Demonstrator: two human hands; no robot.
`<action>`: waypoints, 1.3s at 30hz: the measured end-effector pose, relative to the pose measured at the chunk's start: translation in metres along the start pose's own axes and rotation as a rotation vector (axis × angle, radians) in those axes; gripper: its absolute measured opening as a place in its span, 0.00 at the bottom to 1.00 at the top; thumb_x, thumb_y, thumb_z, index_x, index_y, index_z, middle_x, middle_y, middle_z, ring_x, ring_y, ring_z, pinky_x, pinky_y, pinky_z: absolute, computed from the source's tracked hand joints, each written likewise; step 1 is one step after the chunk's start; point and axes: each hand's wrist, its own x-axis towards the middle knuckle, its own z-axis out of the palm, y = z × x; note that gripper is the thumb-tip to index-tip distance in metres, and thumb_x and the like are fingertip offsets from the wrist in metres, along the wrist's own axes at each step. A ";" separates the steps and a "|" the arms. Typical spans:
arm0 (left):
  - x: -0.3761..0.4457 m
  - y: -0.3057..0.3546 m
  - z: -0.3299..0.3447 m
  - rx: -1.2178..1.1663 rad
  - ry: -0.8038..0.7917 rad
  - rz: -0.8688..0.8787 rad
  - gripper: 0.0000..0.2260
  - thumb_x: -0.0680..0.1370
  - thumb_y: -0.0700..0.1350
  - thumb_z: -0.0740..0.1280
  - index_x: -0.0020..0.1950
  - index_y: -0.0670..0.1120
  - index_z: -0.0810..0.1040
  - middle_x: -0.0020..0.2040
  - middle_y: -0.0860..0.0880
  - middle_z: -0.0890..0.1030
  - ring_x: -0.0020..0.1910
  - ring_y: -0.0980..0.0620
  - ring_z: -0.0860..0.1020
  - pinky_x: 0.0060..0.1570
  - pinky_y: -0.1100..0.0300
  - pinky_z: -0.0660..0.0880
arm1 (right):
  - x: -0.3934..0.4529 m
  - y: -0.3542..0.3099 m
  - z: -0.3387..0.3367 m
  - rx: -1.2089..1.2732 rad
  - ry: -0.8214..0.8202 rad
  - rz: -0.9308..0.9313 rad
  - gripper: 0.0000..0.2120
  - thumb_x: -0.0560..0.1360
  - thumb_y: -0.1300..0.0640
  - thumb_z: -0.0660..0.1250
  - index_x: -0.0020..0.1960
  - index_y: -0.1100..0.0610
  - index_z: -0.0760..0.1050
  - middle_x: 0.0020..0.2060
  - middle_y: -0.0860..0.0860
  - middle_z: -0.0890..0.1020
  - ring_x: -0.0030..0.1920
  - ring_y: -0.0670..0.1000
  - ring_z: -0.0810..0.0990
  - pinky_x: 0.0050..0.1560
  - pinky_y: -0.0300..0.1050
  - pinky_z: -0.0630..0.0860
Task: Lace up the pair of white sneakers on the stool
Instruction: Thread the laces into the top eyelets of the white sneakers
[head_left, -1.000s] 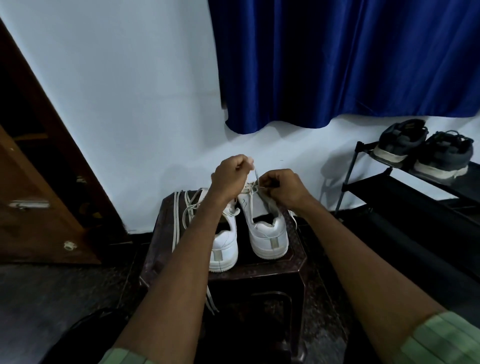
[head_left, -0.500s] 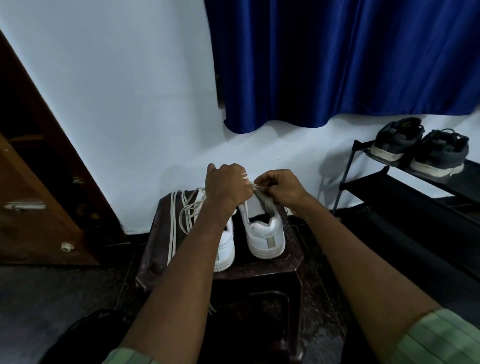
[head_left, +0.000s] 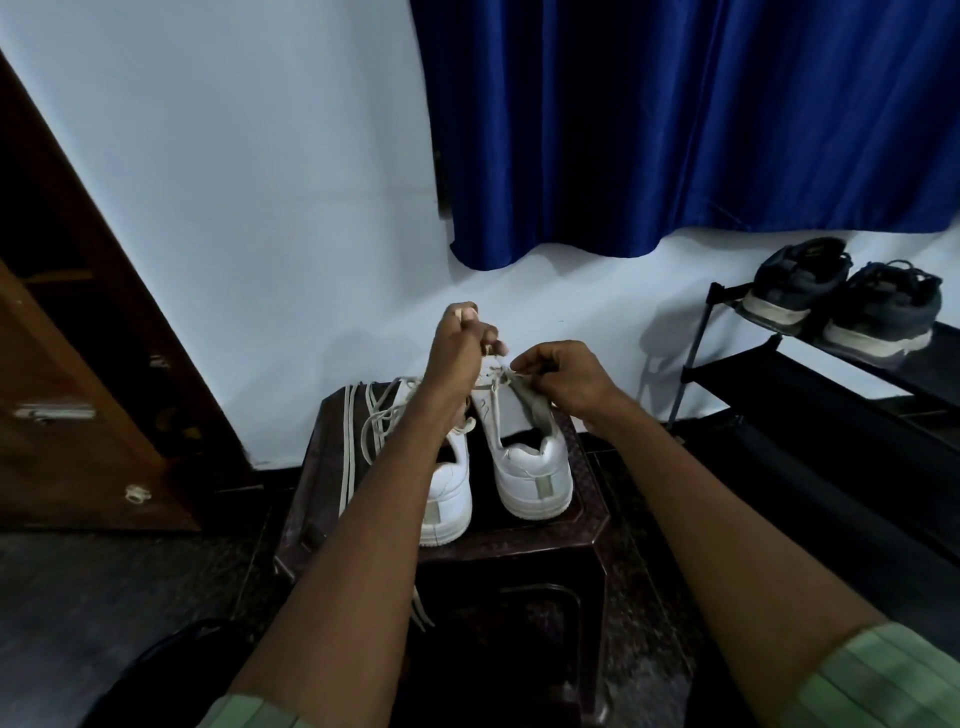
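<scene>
**Both hands on the lace of the right-side sneaker**

We see 2 white sneakers on a dark brown stool, heels toward the camera, toes toward the white wall. The right sneaker sits near the stool's right edge; the left sneaker stands just beside it, partly hidden by the left forearm.

Left hand is raised above the toe end of the right sneaker, fingers curled together and pinching a lace that runs down to the shoe's eyelets. Right hand is at the same shoe's upper, fingers curled, thumb and fingertips pinched on the lace end by the grey tongue. The 2 hands are close together but not touching, as far as we can tell.

Loose laces from the left sneaker lie tangled on the stool's left side; 2 long strands run along the left edge, and a lace end hangs off the front.

Background: blue curtain above, wooden door at left, black shoe rack at right with 2 dark sneakers on its top shelf. Green sleeves at both bottom corners.
</scene>
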 end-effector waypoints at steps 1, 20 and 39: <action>0.001 0.003 -0.001 0.054 0.027 0.013 0.08 0.86 0.41 0.53 0.52 0.48 0.70 0.40 0.50 0.77 0.39 0.50 0.75 0.42 0.59 0.73 | 0.000 -0.001 0.000 0.002 0.001 0.003 0.15 0.73 0.73 0.68 0.52 0.59 0.86 0.44 0.51 0.87 0.46 0.46 0.84 0.52 0.43 0.82; -0.004 0.008 0.001 0.046 0.028 0.000 0.09 0.86 0.42 0.57 0.49 0.48 0.75 0.47 0.49 0.83 0.46 0.53 0.80 0.48 0.57 0.70 | -0.004 -0.002 -0.001 -0.010 -0.005 -0.003 0.12 0.74 0.71 0.70 0.52 0.59 0.86 0.43 0.50 0.86 0.46 0.46 0.83 0.48 0.38 0.78; -0.002 0.003 -0.016 0.805 -0.171 -0.015 0.14 0.66 0.53 0.79 0.50 0.57 0.82 0.48 0.56 0.84 0.53 0.53 0.82 0.64 0.49 0.75 | -0.012 -0.020 0.025 -0.507 0.117 -0.195 0.07 0.72 0.62 0.71 0.48 0.53 0.84 0.46 0.54 0.84 0.47 0.57 0.82 0.43 0.44 0.69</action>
